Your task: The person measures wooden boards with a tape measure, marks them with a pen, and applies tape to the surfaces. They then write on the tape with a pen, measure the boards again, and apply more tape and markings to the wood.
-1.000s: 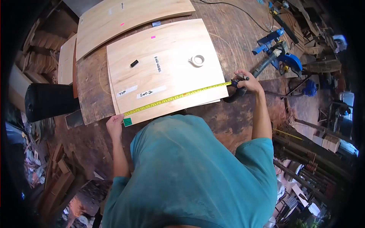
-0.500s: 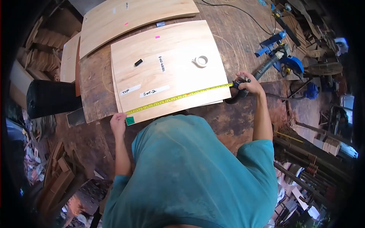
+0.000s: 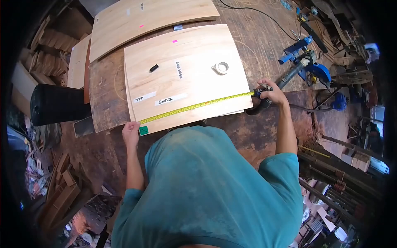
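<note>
A yellow tape measure (image 3: 198,106) is stretched across the near part of a pale plywood panel (image 3: 198,82). At the panel's left edge my left hand (image 3: 131,131) pinches the end of the blade, beside a green sticker (image 3: 143,130). My right hand (image 3: 271,93) grips the dark tape case at the right edge. Handwritten white labels (image 3: 170,99) lie just beyond the blade. Farther up the panel are a short black cylinder (image 3: 154,68), a roll of white tape (image 3: 221,67) and a pink sticker (image 3: 175,41).
A second stack of plywood panels (image 3: 157,25) lies at the far side of the worn wooden table (image 3: 244,37). Blue power tools (image 3: 316,74) with a black hose (image 3: 289,76) sit to the right. A black bin-like object (image 3: 60,104) stands at the left.
Both hands keep their hold on the stretched tape measure. The whole view has shifted slightly, so the panels and tools appear a little farther right.
</note>
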### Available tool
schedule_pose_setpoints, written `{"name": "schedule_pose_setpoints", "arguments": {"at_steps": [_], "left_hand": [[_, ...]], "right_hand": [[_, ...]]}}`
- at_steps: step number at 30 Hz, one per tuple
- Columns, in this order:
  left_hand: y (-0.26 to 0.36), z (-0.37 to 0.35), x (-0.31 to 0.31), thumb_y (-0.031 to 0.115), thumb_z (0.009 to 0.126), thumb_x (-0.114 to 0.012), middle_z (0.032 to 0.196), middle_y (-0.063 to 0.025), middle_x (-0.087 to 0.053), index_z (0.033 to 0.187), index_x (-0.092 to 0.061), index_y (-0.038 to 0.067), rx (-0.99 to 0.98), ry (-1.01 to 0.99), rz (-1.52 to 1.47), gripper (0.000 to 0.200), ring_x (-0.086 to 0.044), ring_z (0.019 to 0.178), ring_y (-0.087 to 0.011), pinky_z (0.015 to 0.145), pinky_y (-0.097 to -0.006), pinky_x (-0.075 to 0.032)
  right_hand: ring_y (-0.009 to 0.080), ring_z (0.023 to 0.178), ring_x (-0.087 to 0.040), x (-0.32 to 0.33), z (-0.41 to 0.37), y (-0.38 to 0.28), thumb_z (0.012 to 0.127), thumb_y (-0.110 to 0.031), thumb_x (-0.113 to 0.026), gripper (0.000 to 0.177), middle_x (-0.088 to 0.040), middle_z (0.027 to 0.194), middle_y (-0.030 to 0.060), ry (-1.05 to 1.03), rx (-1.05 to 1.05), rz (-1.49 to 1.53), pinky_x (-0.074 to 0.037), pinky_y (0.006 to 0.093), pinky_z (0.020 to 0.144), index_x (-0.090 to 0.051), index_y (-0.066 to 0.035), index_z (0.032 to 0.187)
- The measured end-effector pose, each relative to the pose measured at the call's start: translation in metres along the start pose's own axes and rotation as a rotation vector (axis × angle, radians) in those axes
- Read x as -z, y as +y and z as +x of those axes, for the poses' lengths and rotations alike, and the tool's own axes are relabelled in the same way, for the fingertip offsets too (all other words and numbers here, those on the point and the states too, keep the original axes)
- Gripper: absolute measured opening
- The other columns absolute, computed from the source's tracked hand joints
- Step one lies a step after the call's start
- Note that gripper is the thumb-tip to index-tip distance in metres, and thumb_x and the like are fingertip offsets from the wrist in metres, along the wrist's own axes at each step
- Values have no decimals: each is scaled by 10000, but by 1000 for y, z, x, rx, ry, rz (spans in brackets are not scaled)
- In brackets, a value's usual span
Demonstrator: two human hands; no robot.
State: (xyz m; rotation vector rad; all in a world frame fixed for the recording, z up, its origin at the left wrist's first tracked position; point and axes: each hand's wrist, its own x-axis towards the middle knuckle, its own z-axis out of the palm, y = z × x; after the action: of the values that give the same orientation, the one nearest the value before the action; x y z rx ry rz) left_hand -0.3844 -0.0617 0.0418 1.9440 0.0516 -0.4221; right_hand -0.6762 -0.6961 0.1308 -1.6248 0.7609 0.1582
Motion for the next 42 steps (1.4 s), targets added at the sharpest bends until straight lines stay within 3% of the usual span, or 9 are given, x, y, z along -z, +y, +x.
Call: {"name": "schedule_pose_setpoints", "arguments": {"at_steps": [10, 19, 23, 25, 29, 33, 36, 38, 42], "left_hand": [[21, -11, -6, 129, 982, -736, 849, 0, -673, 999, -700, 20, -90, 34, -52, 116, -621, 804, -76, 736, -236, -499], [169, 2, -101, 192, 1085, -579, 1222, -60, -664, 1174, -596, 82, -361, -292, -410, 142, -623, 1061, -123, 876, -308, -540], [211, 10, -130, 273, 1132, -488, 1369, -110, -638, 1294, -500, 109, -10, -434, -984, 232, -642, 1165, -199, 1017, -384, -528], [213, 20, -126, 281, 1139, -434, 1397, -145, -644, 1257, -511, 92, -26, -362, -996, 236, -644, 1224, -235, 1070, -429, -518], [185, 52, -104, 298, 1136, -382, 1221, -185, -706, 1183, -604, 18, 130, -94, -1231, 361, -696, 1104, -324, 949, -480, -583], [150, 87, -62, 364, 1115, -399, 984, -127, -699, 1122, -624, 18, 370, 131, -1348, 413, -670, 909, -286, 870, -505, -570], [152, 77, -50, 332, 1081, -542, 952, -96, -686, 1098, -612, 47, 262, 269, -1152, 294, -664, 877, -276, 839, -437, -564], [136, 75, -50, 242, 1020, -689, 982, -104, -683, 1063, -631, 62, -292, 468, -532, 194, -673, 911, -289, 832, -449, -557], [132, 77, -59, 149, 938, -750, 975, -138, -701, 1044, -672, 34, -800, 486, 57, 175, -669, 931, -349, 830, -449, -534]], "right_hand": [[200, 1067, -645, -37, -19, -55, 650, 54, -749, 673, -679, 1134, 66, -42, 145, 4, -526, 331, 949, -601, -66, 1295], [218, 994, -723, -237, 21, -181, 692, -238, -837, 648, -758, 1078, 86, -30, 653, -25, -556, 354, 932, -629, -111, 1293], [221, 1007, -729, -317, 31, -219, 686, -266, -840, 652, -759, 1095, 105, 2, 704, 87, -565, 365, 924, -627, -102, 1280], [207, 988, -725, -325, 32, -219, 811, -265, -816, 567, -763, 1091, 95, 37, 814, 4, -576, 357, 889, -627, -104, 1321], [169, 975, -685, -297, 22, -181, 1081, -203, -559, 359, -734, 1112, 115, -3, 471, 416, -582, 329, 827, -649, 0, 1363], [156, 929, -674, -296, 10, -106, 1026, -152, -603, 311, -723, 1063, 92, 202, 365, 273, -555, 307, 857, -728, 46, 1230], [132, 901, -673, -312, -2, -73, 958, -86, -662, 291, -747, 996, 71, 266, 376, 302, -524, 276, 872, -747, 35, 1209], [131, 900, -672, -321, -7, -67, 960, -90, -660, 290, -746, 992, 71, 300, 372, 257, -522, 275, 870, -749, 36, 1206], [123, 893, -662, -335, -4, -67, 971, -103, -656, 287, -742, 975, 63, 399, 388, 156, -516, 262, 858, -750, 44, 1199]]}}
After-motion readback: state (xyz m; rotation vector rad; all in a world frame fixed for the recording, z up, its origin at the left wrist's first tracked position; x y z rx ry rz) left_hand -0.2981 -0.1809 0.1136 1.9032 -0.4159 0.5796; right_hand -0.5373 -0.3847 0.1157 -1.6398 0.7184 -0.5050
